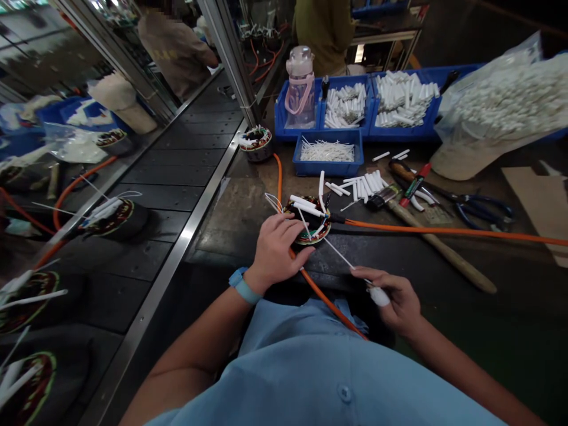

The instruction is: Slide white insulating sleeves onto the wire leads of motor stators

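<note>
A round motor stator [316, 236] with coloured windings sits on the bench in front of me, several white sleeves lying across its top. My left hand [277, 248] grips its near left side, fingers curled on the rim and the thumb at the front. From the stator a thin white cord [339, 253] runs taut down to the right. My right hand [397, 302] pinches the cord's end between thumb and fingers. White wrapping [379, 296] shows at that thumb. An orange cable [377, 226] joins the stator on the right.
Loose white sleeves [366, 184], a red marker [416, 184], blue-handled pliers [481, 210] and a wooden-handled tool [448, 257] lie rightward. Behind stand a small blue tray [328, 168], larger bins and a bottle [299, 89]. More stators [118, 219] sit on the conveyor [155, 198]; people work beyond.
</note>
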Tool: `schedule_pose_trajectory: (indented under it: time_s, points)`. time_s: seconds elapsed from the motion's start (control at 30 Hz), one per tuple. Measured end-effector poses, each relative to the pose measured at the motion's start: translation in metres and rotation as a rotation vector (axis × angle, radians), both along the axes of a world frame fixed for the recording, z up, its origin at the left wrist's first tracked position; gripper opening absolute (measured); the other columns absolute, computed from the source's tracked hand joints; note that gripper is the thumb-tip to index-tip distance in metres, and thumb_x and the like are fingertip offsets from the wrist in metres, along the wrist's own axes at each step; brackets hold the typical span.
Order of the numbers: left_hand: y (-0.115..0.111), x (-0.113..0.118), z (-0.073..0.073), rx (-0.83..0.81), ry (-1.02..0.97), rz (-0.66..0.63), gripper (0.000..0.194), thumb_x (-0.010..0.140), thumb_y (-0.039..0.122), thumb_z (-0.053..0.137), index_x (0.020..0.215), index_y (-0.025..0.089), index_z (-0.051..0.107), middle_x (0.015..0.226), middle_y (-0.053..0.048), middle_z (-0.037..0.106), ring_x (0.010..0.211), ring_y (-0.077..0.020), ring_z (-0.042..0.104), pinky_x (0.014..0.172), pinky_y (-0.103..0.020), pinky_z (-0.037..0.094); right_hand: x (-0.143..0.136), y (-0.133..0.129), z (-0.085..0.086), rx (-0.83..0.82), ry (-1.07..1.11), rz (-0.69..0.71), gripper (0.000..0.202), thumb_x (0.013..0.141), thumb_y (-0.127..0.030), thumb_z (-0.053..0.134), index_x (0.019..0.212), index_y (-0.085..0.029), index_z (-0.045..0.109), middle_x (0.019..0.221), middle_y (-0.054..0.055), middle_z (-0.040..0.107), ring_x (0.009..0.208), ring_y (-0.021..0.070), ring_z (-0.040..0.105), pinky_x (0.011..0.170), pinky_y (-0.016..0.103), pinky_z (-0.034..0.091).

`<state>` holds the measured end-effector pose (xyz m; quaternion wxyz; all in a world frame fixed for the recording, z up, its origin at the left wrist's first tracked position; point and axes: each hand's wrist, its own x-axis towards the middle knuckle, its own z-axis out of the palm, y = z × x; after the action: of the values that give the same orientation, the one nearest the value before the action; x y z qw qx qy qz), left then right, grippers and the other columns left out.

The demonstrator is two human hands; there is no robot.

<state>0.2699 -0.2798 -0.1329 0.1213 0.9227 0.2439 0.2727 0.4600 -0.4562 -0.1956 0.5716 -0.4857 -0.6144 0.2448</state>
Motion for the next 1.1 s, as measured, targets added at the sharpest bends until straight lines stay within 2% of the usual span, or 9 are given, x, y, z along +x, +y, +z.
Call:
schedule_pose_trajectory:
  time_s: [0.13, 0.23, 0.3, 0.43, 0.57, 0.8, 0.9, 1.0, 1.1]
  points:
    - [-0.001, 0.022, 0.001, 0.066, 0.172, 0.116, 0.034, 0.081, 0.047, 0.051, 0.085, 0.017, 0.066, 0.084, -0.009, 0.066, 0.098, -0.0275, 0.050, 0.088, -0.049, 0.033, -0.008, 0.051, 0.009, -0.051, -0.132, -0.045, 0.013, 0.082, -0.014, 0.050, 0.088, -0.024, 0.054, 0.108, 0.006, 0.060, 0.102, 0.0199, 0.056, 0.086, 0.040, 0.047]
    - [0.000, 0.033, -0.002, 0.027, 0.087, 0.139, 0.025, 0.084, 0.039, 0.050, 0.087, 0.021, 0.067, 0.086, -0.005, 0.068, 0.094, -0.0230, 0.051, 0.083, -0.043, 0.035, -0.016, 0.084, 0.008, -0.105, 0.106, -0.070, 0.003, 0.080, -0.022, 0.056, 0.081, -0.023, 0.054, 0.093, 0.004, 0.062, 0.087, 0.0178, 0.060, 0.081, 0.037, 0.049]
    - [0.003, 0.034, -0.003, 0.014, 0.003, 0.066, 0.019, 0.085, 0.030, 0.049, 0.092, 0.024, 0.067, 0.091, -0.002, 0.068, 0.092, -0.0185, 0.053, 0.081, -0.037, 0.038, -0.019, 0.095, 0.006, -0.176, 0.337, -0.062, 0.013, 0.075, -0.029, 0.063, 0.079, -0.023, 0.053, 0.084, 0.001, 0.062, 0.079, 0.0167, 0.061, 0.077, 0.035, 0.051]
    - [0.010, 0.032, 0.002, 0.132, 0.071, -0.141, 0.026, 0.087, 0.018, 0.043, 0.099, 0.024, 0.065, 0.095, -0.001, 0.066, 0.084, -0.0141, 0.056, 0.071, -0.029, 0.040, -0.018, 0.096, 0.003, -0.260, 0.529, -0.050, 0.027, 0.067, -0.037, 0.070, 0.078, -0.023, 0.050, 0.079, -0.001, 0.063, 0.073, 0.0159, 0.063, 0.073, 0.034, 0.054]
    - [0.016, 0.032, 0.013, 0.319, 0.210, -0.126, 0.025, 0.090, 0.022, 0.040, 0.100, 0.021, 0.063, 0.091, -0.002, 0.066, 0.081, -0.0170, 0.055, 0.066, -0.030, 0.038, -0.018, 0.091, 0.006, -0.290, 0.669, -0.001, 0.031, 0.064, -0.036, 0.073, 0.077, -0.023, 0.048, 0.084, -0.001, 0.064, 0.079, 0.0158, 0.064, 0.081, 0.036, 0.053]
    - [0.018, 0.035, 0.015, 0.417, 0.268, -0.240, 0.024, 0.091, 0.024, 0.039, 0.101, 0.019, 0.060, 0.092, -0.004, 0.064, 0.085, -0.0174, 0.055, 0.069, -0.030, 0.040, -0.018, 0.095, 0.007, -0.270, 0.670, -0.012, 0.031, 0.062, -0.035, 0.075, 0.073, -0.022, 0.049, 0.080, -0.002, 0.062, 0.076, 0.0144, 0.062, 0.078, 0.034, 0.053]
    - [0.017, 0.036, 0.014, 0.344, 0.264, -0.337, 0.026, 0.091, 0.021, 0.037, 0.103, 0.020, 0.060, 0.095, -0.003, 0.064, 0.086, -0.0159, 0.055, 0.071, -0.029, 0.042, -0.018, 0.097, 0.005, -0.243, 0.584, -0.068, 0.031, 0.062, -0.036, 0.074, 0.072, -0.022, 0.049, 0.073, -0.003, 0.059, 0.069, 0.0122, 0.059, 0.072, 0.029, 0.052]
    - [0.013, 0.038, 0.013, 0.147, 0.197, -0.417, 0.026, 0.089, 0.024, 0.042, 0.109, 0.020, 0.058, 0.101, -0.003, 0.063, 0.089, -0.0139, 0.056, 0.077, -0.027, 0.044, -0.018, 0.096, 0.005, -0.224, 0.531, -0.094, 0.030, 0.061, -0.035, 0.074, 0.071, -0.022, 0.048, 0.070, -0.003, 0.056, 0.066, 0.0113, 0.055, 0.066, 0.025, 0.049]
    - [0.007, 0.039, 0.010, -0.007, 0.117, -0.389, 0.022, 0.086, 0.027, 0.047, 0.102, 0.019, 0.061, 0.099, -0.004, 0.062, 0.090, -0.0129, 0.056, 0.080, -0.025, 0.045, -0.014, 0.091, 0.009, -0.215, 0.464, -0.064, 0.030, 0.061, -0.032, 0.074, 0.072, -0.021, 0.048, 0.082, -0.001, 0.057, 0.077, 0.0134, 0.055, 0.069, 0.025, 0.047]
